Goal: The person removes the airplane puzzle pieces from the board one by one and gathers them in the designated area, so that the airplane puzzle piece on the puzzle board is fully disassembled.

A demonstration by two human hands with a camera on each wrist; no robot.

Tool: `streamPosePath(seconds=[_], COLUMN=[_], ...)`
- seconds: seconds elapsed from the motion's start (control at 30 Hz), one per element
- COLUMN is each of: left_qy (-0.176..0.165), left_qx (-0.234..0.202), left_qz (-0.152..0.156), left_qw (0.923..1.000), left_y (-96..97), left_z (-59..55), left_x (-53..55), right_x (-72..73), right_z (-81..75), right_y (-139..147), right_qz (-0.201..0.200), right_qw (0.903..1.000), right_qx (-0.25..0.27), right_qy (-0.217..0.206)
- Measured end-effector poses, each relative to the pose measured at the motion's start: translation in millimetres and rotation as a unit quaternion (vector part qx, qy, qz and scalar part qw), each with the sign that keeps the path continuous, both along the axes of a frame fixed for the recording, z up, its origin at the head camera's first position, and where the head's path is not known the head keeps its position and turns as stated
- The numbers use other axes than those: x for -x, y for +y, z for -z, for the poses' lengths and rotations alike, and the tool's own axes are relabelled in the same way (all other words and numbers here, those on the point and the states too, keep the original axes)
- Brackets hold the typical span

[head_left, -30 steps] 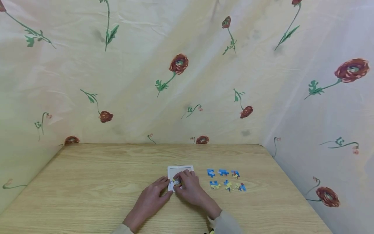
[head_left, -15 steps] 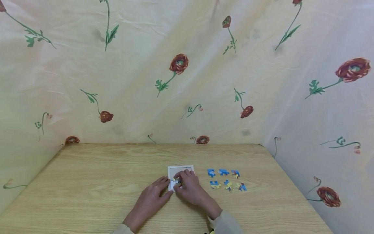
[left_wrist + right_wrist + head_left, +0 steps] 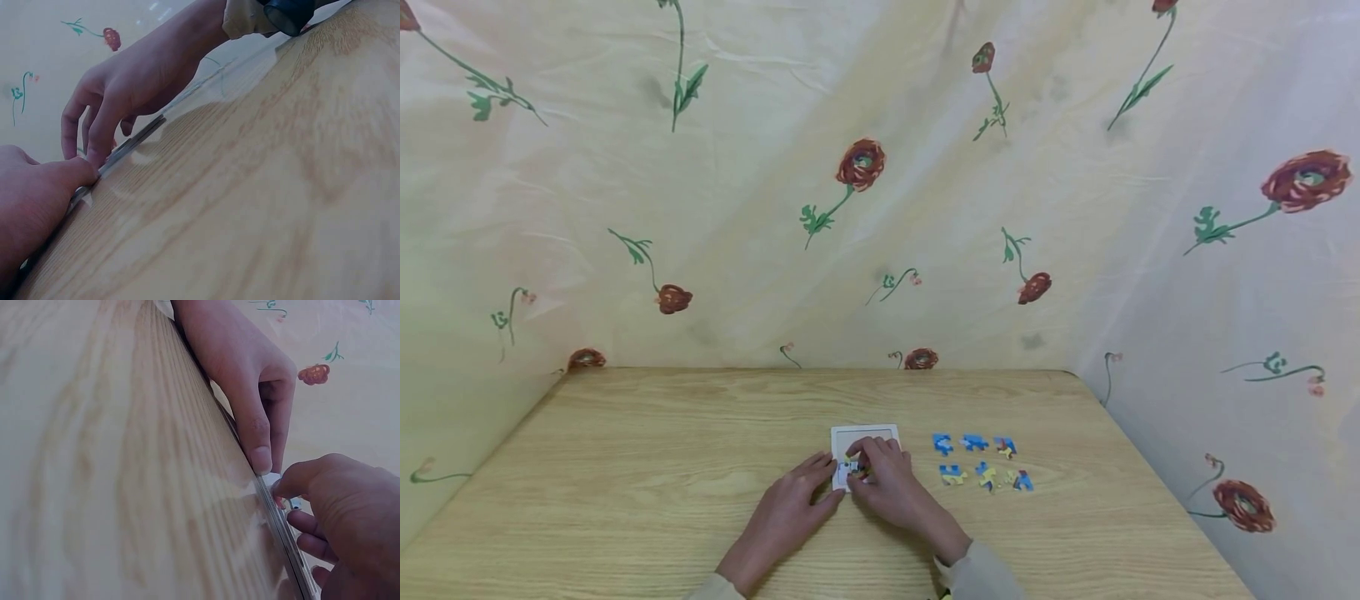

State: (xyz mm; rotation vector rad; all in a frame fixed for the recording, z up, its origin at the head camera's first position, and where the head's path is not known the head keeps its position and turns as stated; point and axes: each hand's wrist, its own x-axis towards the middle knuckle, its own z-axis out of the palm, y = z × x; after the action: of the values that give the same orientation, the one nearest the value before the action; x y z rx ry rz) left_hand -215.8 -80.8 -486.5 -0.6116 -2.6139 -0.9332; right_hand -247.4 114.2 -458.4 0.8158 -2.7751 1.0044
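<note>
A small white-rimmed jigsaw tray (image 3: pixel 887 428) lies flat on the wooden table in the head view. My left hand (image 3: pixel 793 502) holds its near left corner, thumb on the near edge and fingers along the left side. Over the tray, my right hand (image 3: pixel 889 490) pinches a small jigsaw piece (image 3: pixel 852 467) between thumb and fingers, low in the tray's near part. That piece is partly covered by the fingers. In the right wrist view, the left thumb (image 3: pixel 261 459) presses the tray's edge (image 3: pixel 284 534), close to the right hand (image 3: pixel 356 519).
To the right of the tray, several loose jigsaw pieces (image 3: pixel 974 442) in blue, yellow and red lie in two rows. A flowered cloth (image 3: pixel 760 167) hangs behind the table (image 3: pixel 685 442) and along its sides. Something small, dark and yellow shows at the bottom edge, by the right sleeve.
Both hands keep almost the same place. Between the right fingertips, the visible patch of the jigsaw piece and tray differs slightly, with small finger movements.
</note>
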Motion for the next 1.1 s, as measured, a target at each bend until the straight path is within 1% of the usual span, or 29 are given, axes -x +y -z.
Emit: streamPosePath(seconds=[0.23, 0.33, 0.6, 0.73, 0.93, 1.1], left_qy=[0.009, 0.012, 0.006, 0.008, 0.014, 0.004], left_qx=[0.001, 0.002, 0.002, 0.008, 0.010, 0.001], left_qz=[0.000, 0.001, 0.003, -0.001, -0.003, 0.001], left_qw=[1.0000, 0.9999, 1.0000, 0.9999, 0.9999, 1.0000], left_y=[0.2, 0.1, -0.4, 0.1, 0.4, 0.1], left_z=[0.7, 1.3, 1.0, 1.7, 2.8, 2.2], left_x=[0.2, 0.3, -0.5, 0.2, 0.5, -0.4], right_x=[-2.6, -2.6, -1.4, -2.8, -5.6, -10.7], right_z=[-1.5, -1.6, -1.7, -1.5, -1.8, -5.7], right_y=[2.3, 3.0, 3.6, 4.9, 10.5, 20.7], right_qz=[-0.014, -0.023, -0.044, -0.045, -0.047, -0.040], right_qw=[0.9997, 0.9994, 0.9981, 0.9971, 0.9958, 0.9948], right_qx=[0.018, 0.026, 0.043, 0.059, 0.077, 0.093], right_qy=[0.011, 0.009, -0.005, -0.015, -0.012, -0.013])
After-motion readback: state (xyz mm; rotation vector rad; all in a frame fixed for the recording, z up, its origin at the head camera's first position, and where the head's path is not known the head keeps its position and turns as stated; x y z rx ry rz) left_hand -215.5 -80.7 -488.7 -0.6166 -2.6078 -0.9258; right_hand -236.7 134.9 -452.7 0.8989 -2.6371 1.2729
